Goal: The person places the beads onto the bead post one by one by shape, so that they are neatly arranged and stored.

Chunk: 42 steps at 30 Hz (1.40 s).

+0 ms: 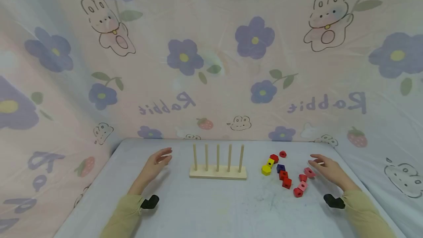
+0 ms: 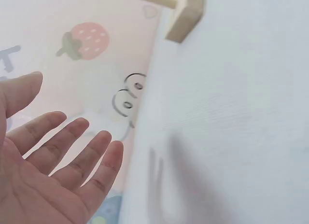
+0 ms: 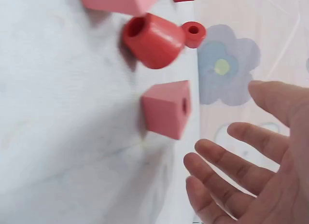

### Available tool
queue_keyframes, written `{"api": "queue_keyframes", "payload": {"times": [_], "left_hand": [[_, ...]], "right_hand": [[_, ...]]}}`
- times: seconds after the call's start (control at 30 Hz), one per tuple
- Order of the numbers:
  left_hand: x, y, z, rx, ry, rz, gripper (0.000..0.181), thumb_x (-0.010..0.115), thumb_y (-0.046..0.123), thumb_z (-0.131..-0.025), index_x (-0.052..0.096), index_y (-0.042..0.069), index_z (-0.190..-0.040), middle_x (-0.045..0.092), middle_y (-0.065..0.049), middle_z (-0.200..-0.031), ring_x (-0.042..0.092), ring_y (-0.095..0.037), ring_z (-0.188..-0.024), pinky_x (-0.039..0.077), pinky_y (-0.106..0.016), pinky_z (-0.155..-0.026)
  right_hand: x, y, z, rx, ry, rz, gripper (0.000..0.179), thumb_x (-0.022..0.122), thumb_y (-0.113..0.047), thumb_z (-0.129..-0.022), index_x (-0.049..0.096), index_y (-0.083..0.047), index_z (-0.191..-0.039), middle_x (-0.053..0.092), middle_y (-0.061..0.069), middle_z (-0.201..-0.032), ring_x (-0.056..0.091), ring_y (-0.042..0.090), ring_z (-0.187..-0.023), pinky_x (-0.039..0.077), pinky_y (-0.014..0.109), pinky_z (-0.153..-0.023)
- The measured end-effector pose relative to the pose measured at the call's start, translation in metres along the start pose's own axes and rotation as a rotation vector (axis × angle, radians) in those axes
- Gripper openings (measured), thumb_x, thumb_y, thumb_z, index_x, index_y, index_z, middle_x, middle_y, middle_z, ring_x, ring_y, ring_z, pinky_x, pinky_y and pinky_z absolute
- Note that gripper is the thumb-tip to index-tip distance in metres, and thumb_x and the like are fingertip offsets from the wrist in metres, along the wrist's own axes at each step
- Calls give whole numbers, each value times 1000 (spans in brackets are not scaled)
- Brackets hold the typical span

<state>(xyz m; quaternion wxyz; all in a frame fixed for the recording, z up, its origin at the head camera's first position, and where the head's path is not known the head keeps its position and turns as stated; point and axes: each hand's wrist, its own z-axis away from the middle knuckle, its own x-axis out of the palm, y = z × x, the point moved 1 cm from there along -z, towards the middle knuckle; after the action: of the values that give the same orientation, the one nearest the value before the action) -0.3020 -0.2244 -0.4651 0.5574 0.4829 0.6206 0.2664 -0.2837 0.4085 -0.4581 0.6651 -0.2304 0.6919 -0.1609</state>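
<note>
Printed cloth (image 1: 218,102), bearing rabbits, flowers and strawberries, is hung beyond both hands, around a pale table (image 1: 205,212). Left hand (image 1: 158,161): held above the table, fingers loosely spread, nothing gripped. Right hand (image 1: 326,170): held likewise, fingers relaxed and parted, nothing gripped. Wooden stand (image 1: 216,175): set between the hands, nearer the left, apart from both. Its base is laid flat, presumably so that five pegs (image 1: 217,157) are kept upright and within reach of either hand. Beads (image 1: 286,183), red, yellow, pink and dark blue: scattered between stand and right hand, none threaded on a peg; apparently laid loose so that each can be picked singly. Pink bead (image 3: 166,108): placed closest to the right fingertips, not touched.

By the right wrist view, the pink bead's sloped sides, its hole and the gap before the fingers are made plainer than from the head. By the left wrist view, the open-turned palm and only one end of the stand are shown; no beads are included. The whole layout is given by the head view alone.
</note>
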Motion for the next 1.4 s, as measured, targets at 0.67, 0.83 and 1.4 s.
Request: {"api": "queue_keyframes", "payload": {"times": [0.67,0.83,1.4], "left_hand": [[47,1,7,42,-190,90,58,69,7,-88,42,-9,-137,48,-31,-132,49,-48,-117,43,-57,-96],[53,15,7,45,-223,98,63,72,3,-84,41,-11,-136,46,-33,-133,48,-50,-117,42,-60,-95],[73,-8,-7,28,-195,-43,70,81,4,-74,48,2,-136,56,-17,-128,55,-28,-101,51,-35,-79]], "right_hand": [[18,9,6,49,-2,-13,58,61,-37,-93,49,9,-126,60,22,-103,58,35,-91,54,48,-74],[19,11,6,68,-16,-30,57,64,-38,-91,52,7,-124,60,19,-102,58,34,-91,56,46,-74],[20,8,6,39,-43,-51,48,69,-28,-89,56,4,-121,62,17,-103,60,30,-90,57,42,-72]]}}
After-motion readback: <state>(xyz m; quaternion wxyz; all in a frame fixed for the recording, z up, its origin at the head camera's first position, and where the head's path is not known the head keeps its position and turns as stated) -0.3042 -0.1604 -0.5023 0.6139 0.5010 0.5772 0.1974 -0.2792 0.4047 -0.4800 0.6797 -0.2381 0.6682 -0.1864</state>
